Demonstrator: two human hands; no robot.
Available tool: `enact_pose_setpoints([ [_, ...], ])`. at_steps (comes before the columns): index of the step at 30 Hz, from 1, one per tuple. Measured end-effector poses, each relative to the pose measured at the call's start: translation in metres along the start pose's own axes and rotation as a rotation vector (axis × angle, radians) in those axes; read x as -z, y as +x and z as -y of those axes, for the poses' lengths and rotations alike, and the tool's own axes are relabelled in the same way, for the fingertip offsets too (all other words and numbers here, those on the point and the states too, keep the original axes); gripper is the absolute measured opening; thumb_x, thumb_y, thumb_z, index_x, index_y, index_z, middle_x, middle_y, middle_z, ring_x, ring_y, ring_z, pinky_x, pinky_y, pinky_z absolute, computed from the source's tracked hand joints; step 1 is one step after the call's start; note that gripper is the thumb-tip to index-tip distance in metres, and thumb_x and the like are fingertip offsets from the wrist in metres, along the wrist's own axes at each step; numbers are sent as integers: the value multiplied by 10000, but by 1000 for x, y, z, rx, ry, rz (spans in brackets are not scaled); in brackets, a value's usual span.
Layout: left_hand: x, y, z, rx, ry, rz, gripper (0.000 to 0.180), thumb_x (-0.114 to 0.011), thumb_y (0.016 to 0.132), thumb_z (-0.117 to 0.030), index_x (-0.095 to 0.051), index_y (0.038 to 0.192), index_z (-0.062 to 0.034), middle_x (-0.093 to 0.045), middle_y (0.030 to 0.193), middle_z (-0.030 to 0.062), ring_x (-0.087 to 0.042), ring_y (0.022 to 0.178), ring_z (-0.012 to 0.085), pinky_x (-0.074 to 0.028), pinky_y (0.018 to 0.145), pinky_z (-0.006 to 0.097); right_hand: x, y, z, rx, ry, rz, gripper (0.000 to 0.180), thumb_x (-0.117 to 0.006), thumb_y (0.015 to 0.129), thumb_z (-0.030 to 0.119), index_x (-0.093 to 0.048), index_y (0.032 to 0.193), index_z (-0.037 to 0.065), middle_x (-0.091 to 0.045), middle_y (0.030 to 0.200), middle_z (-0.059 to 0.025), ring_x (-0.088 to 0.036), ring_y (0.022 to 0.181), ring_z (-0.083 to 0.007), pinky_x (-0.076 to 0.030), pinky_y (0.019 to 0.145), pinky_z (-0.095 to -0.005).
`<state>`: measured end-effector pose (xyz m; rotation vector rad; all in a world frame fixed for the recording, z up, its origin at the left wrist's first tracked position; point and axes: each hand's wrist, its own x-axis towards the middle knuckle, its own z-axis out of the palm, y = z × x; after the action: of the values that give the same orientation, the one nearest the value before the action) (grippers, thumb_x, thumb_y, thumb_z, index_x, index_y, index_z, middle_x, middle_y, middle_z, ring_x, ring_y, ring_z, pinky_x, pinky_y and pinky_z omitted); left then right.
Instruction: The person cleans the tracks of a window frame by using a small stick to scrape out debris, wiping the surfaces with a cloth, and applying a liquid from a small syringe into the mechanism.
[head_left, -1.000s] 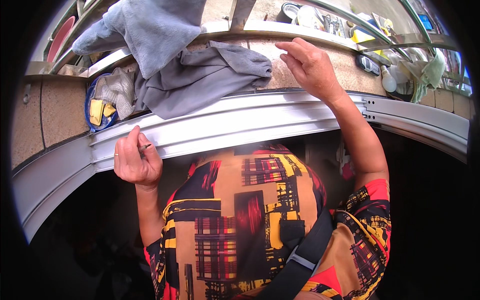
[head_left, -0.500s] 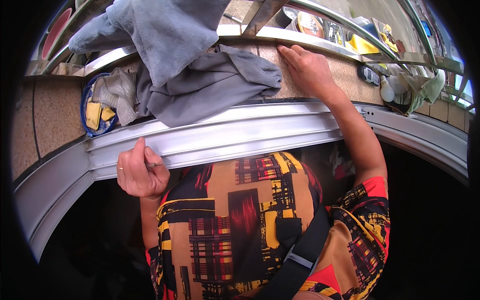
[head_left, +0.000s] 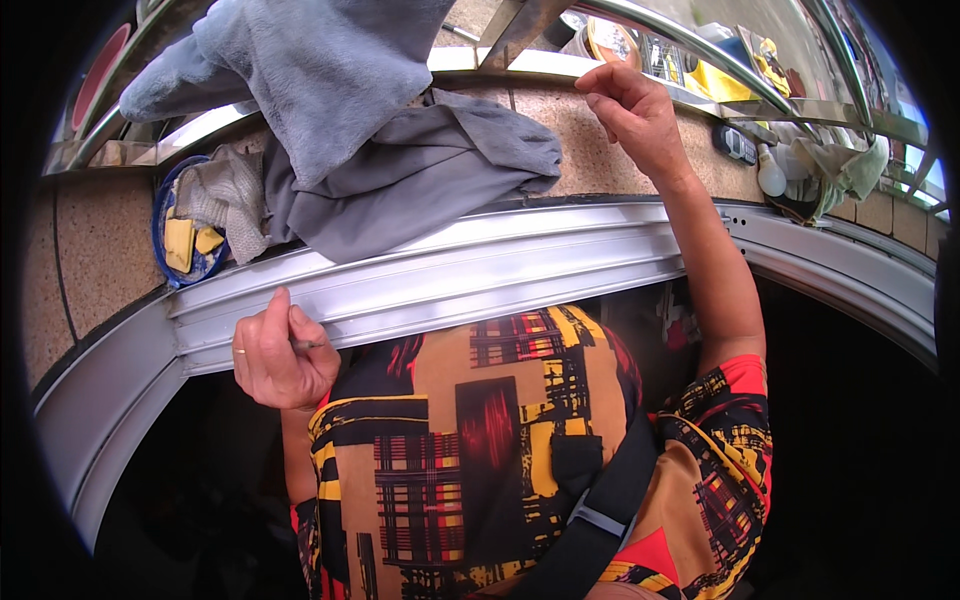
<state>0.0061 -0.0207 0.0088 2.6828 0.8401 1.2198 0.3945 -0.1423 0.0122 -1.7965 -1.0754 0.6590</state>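
My left hand [head_left: 283,352] is closed above the near edge of the white metal window track [head_left: 480,262], with a thin dark stick-like thing [head_left: 308,345] poking out between thumb and fingers. Most of that thing is hidden in the fist. My right hand [head_left: 637,118] hovers over the tiled ledge [head_left: 590,165] close to the metal railing, its fingers loosely bent, thumb and forefinger a little apart, and nothing visible between them. To its left lies a grey cloth [head_left: 420,180], with a fluffy blue-grey towel [head_left: 300,80] hanging over it.
At the left, a blue bowl [head_left: 160,235] holds yellow sponge-like pieces [head_left: 180,243] and a light knitted cloth [head_left: 225,195]. On the right sit a dark handset [head_left: 735,145], a white bulb [head_left: 771,175] and a pale green cloth [head_left: 850,175]. Metal railing bars [head_left: 690,50] cross the far side.
My right hand has lifted off the ledge, and its outstretched forefinger has bent back. My left hand keeps its closed grip. The view has shifted slightly.
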Motion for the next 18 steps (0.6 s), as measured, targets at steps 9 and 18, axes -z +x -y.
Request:
enact_pose_setpoints([
  [9, -1, 1, -1, -18, -3, -2, 167, -603, 859, 31, -668, 1010, 60, -586, 684, 109, -517, 528, 245, -444, 518, 335, -13, 3, -10, 422, -961, 61, 105, -649, 906, 163, -648, 958, 72, -659, 870, -77, -671, 740, -319, -531, 621, -401],
  [18, -1, 2, -4, 5, -8, 6, 147, -617, 862, 15, -674, 993, 54, -577, 670, 99, -508, 522, 242, -436, 515, 332, -22, 10, -5, 455, -1229, 87, 43, -573, 846, 84, -592, 872, 55, -650, 809, -110, -677, 663, -324, -522, 560, -411],
])
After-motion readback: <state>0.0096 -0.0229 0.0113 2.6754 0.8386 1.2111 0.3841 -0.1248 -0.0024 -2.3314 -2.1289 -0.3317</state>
